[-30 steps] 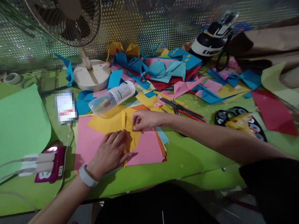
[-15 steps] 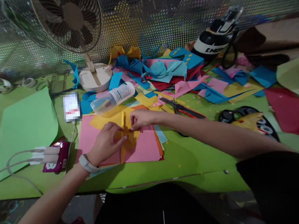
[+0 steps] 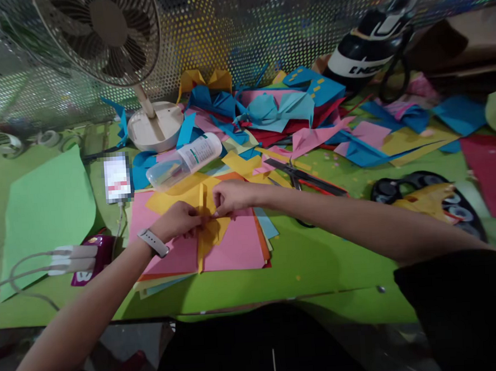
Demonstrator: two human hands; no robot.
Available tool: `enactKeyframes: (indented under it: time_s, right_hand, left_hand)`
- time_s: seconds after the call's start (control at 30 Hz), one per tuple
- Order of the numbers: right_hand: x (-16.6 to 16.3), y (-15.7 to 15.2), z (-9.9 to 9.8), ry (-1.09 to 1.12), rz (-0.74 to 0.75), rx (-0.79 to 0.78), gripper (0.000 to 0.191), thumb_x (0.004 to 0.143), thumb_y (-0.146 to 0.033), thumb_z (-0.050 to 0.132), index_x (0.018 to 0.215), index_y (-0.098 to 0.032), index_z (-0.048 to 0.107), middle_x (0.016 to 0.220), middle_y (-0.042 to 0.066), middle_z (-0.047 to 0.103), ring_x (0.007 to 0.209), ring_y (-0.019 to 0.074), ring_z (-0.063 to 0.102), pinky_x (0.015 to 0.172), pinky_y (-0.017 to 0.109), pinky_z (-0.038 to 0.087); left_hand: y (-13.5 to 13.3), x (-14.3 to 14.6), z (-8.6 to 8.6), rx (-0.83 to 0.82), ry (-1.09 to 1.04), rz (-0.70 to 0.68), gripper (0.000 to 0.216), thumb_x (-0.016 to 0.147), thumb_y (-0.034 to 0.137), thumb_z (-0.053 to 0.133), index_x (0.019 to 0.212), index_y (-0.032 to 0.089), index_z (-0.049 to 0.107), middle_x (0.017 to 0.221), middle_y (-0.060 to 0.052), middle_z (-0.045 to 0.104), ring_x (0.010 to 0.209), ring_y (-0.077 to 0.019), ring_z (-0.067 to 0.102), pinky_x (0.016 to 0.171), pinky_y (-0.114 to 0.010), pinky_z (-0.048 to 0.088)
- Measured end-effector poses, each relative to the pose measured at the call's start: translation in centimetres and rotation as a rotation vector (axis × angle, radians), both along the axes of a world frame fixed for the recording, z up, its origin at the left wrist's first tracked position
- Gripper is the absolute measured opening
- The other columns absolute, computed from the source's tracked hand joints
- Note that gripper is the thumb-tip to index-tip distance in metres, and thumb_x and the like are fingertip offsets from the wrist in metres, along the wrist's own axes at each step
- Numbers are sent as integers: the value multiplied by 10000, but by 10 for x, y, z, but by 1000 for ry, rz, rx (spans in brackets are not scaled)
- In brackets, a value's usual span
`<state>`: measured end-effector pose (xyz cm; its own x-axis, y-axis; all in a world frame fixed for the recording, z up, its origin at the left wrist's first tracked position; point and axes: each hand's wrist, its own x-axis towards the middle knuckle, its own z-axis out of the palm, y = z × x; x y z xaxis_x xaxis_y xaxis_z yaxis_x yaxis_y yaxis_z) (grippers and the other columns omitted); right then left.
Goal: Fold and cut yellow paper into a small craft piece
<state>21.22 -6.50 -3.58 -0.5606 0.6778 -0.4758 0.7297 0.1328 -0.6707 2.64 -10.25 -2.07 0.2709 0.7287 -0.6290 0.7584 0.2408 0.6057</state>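
Note:
Over a stack of coloured paper (image 3: 239, 247), pink on top, both hands work on a folded yellow paper (image 3: 213, 232) with a narrow upright strip along it. My left hand (image 3: 178, 220), a watch on its wrist, pinches the paper's left side near the strip. From the right, my right hand (image 3: 232, 197) has thumb and fingers pressed together on the same paper, close to the left fingertips. The exact fold between the fingers is hidden. Another yellow sheet (image 3: 165, 200) lies just behind, partly under a clear bottle (image 3: 187, 160).
Scissors (image 3: 295, 177) and a craft knife (image 3: 315, 182) lie right of the stack. Further right sits a black tape holder (image 3: 425, 197). A fan (image 3: 156, 129), paper scraps (image 3: 269, 114) and a black flask (image 3: 362, 61) stand behind. Left are a phone (image 3: 117, 176) and a purple charger block (image 3: 97, 264).
My left hand has drawn its fingers in, from a spread thumb and fingers to a pinch on the yellow paper. My right hand stays nearly in place; the view has shifted slightly.

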Motion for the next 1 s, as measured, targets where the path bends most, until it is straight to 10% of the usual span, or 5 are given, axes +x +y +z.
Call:
enactKeyframes:
  time_s: [1.0]
  right_hand:
    - [1,-3,6,-15,9,28,100,733,-202,726,759,-171,634,623,-22,698,585,118,657,551,196,394]
  left_hand:
    - [17,4,0,-46,29,-31,221,683,290,642,515,170,561,430,4,551,398,-102,471,400,-217,336]
